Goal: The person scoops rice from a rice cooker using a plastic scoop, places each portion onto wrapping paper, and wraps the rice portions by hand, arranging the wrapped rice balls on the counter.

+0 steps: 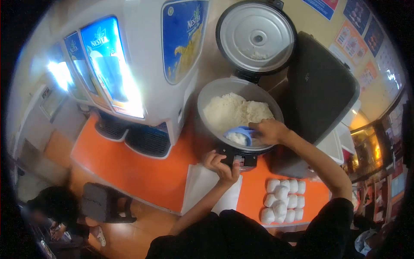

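Note:
An open rice cooker (pixel 206 127) stands on the orange counter, with a large mound of white rice (pixel 233 110) inside. My right hand (pixel 268 131) is closed on the handle of a blue scoop (pixel 244 130), which holds rice at the near side of the pot. At the cooker's front, by its black latch, my left hand (pixel 223 167) rests with fingers apart, touching the casing. White paper sheets (pixel 197 187) lie under my left wrist. Several white wrapped bundles (pixel 280 209) are grouped on the counter to the right.
A drink dispenser (pixel 146 56) with drip trays (pixel 148 141) stands at the left. The cooker's raised lid (pixel 258 39) is behind the pot. A large dark container lid (pixel 317 86) leans at the right. At lower left, a person (pixel 54 211) is near a dark stool (pixel 98 203).

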The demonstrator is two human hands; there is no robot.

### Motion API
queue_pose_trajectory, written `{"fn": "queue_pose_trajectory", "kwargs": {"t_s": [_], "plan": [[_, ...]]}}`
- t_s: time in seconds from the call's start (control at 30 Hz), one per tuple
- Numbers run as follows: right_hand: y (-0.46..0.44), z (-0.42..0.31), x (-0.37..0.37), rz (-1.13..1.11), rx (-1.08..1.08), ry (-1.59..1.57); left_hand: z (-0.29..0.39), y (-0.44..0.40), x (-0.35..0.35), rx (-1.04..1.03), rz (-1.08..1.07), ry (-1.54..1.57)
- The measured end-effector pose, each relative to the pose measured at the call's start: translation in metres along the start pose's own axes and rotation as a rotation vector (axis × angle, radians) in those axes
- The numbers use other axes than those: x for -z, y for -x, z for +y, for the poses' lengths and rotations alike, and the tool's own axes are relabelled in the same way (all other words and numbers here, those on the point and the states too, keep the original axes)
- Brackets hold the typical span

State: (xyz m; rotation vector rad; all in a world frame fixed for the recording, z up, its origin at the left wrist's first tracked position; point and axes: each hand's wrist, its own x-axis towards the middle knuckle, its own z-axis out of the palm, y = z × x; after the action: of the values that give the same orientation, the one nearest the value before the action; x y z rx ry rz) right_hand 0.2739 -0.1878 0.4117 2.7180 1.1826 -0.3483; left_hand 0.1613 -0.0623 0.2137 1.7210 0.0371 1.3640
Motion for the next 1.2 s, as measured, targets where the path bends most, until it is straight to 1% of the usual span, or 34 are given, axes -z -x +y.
{"fn": "queue_pose_trajectory", "kwargs": {"t_s": [0.03,0.1,0.13,0.17,0.27,0.3,0.4,0.43,0.53,0.63,0.73,0.83,0.97,1.1,1.2], "plan": [[0.0,0.006,0.008,-0.017,-0.003,-0.003,-0.002,0.0,0.0,-0.014,-0.004,-0.003],[-0.017,0.041,0.009,0.006,0.061,-0.101,-0.005,-0.001,-0.002,-0.024,0.007,-0.004],[-0.026,0.047,0.017,0.014,0.092,-0.153,-0.003,0.0,-0.002,-0.016,0.015,-0.004],[-0.037,0.051,0.026,0.004,-0.027,-0.079,-0.003,0.0,-0.003,-0.008,0.021,-0.002],[-0.079,0.024,0.024,0.251,-0.252,0.215,-0.001,-0.001,-0.003,0.004,0.023,0.015],[-0.103,0.035,-0.016,0.444,-0.141,0.372,-0.001,0.0,-0.003,0.008,0.03,0.025],[-0.131,0.028,-0.041,0.481,-0.136,0.604,-0.005,0.001,-0.006,0.008,0.058,0.032],[-0.138,0.035,-0.036,0.341,-0.164,0.397,-0.004,0.003,-0.006,0.012,0.072,0.025],[-0.13,0.036,-0.029,0.156,-0.163,0.2,-0.007,0.005,-0.009,0.001,0.108,0.018],[-0.136,0.035,-0.045,0.065,-0.142,0.069,-0.004,0.006,-0.01,0.012,0.122,0.022],[-0.108,0.027,-0.041,0.126,-0.107,0.05,-0.005,0.003,-0.009,-0.011,0.121,0.006],[-0.069,-0.008,-0.027,0.191,-0.131,-0.006,-0.007,0.005,-0.013,-0.006,0.137,0.023],[-0.04,-0.025,-0.023,0.167,-0.135,-0.005,-0.008,0.005,-0.01,0.0,0.124,0.02],[-0.003,-0.014,-0.012,0.105,-0.143,-0.005,-0.006,0.004,-0.012,0.011,0.135,0.037],[-0.008,-0.016,-0.017,0.094,-0.136,-0.042,-0.008,0.006,-0.013,0.0,0.132,0.01]]}}
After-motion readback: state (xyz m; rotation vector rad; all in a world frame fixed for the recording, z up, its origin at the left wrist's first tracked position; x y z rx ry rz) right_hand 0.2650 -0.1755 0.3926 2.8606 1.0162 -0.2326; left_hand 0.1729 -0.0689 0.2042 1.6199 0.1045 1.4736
